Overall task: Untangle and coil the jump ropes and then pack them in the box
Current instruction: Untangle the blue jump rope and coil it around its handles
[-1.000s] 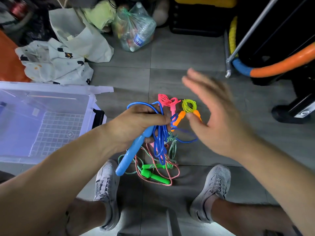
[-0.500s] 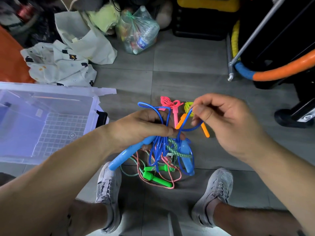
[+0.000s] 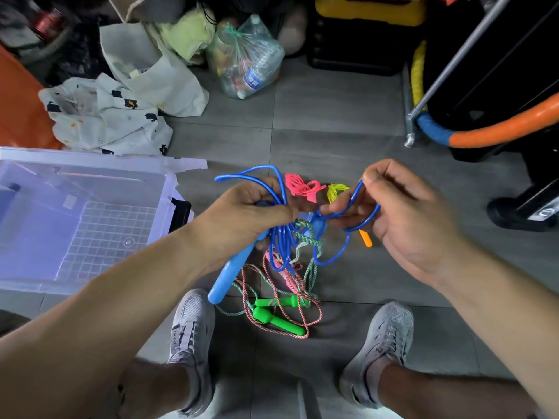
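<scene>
The grey tiled floor (image 3: 332, 116) carries everything, and on it stands the clear box (image 3: 90, 160), open at the top. I take the box as the landmark.

To the right of the box, your left hand (image 3: 242, 216) has its fingers (image 3: 272, 213) closed around a bundle of loops of the blue jump rope (image 3: 281, 246) and around the top of one blue handle (image 3: 230, 276), which hangs down toward your shoe. Farther right of the box, your right hand (image 3: 402, 213) pinches one loop of the same cord between the thumb and the first fingers.

Below your hands, also right of the box, the rope with green handles (image 3: 278, 319) lies in a loose tangle on the floor. One greenish strand of it seems to be caught in the blue loops. Right of the box on the far side, the pink rope (image 3: 301, 186) and the yellow rope (image 3: 337, 190) lie as small coils.

The blue cord looks like smooth plastic. I judge it to be light, springy and a little slippery, so it will try to open again. Hold it at the handle and near the crossing, and feed the loop through instead of pulling hard, because pulling may tighten the knot. The braided ropes look soft and limp.
</scene>
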Available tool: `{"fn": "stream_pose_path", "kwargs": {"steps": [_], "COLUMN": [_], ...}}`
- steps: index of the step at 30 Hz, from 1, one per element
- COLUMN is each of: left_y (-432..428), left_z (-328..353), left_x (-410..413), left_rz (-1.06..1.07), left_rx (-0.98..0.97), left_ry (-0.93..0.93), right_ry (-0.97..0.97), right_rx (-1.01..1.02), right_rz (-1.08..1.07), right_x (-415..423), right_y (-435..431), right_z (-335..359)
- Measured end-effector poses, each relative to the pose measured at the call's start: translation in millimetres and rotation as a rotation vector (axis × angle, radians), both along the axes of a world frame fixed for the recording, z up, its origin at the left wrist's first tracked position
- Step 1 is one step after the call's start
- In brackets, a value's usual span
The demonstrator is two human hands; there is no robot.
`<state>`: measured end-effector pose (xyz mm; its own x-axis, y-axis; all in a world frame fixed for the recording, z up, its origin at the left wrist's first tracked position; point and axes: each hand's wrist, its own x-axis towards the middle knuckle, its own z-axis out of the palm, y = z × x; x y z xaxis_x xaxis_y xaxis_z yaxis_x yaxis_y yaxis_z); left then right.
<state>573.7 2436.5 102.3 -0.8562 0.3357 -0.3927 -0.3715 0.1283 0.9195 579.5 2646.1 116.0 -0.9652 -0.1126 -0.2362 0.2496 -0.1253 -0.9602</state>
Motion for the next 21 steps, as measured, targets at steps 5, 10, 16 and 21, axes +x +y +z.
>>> {"fn": "stream_pose_path", "kwargs": {"steps": [5, 10, 16, 21], "left_y": [3.8, 7.4, 7.5, -1.2], "left_z": [-8.3, -16.2, -11.8, -7.5], "left_x": [7.4, 12.6, 14.0, 4.7], "left_rz": [-0.221, -0.276, -0.312, -0.204], "left_rx": [-0.276, -0.385, -0.275, -0.187], "left_ry": [0.070, 0.057, -0.050, -0.061], "right_ry": [-0.001, -0.065, 0.023, 0.106], "right_rx": [0.096, -0.008, 0.281, 0.616], "right_rz": [0.054, -0.030, 0.023, 0.225], "right_x": [4.8, 1.6, -6.7, -8.4], "right_y": [-4.3, -5.5, 9.8, 28.5], "right_z": [-0.2, 5.0, 6.9, 8.3]}}
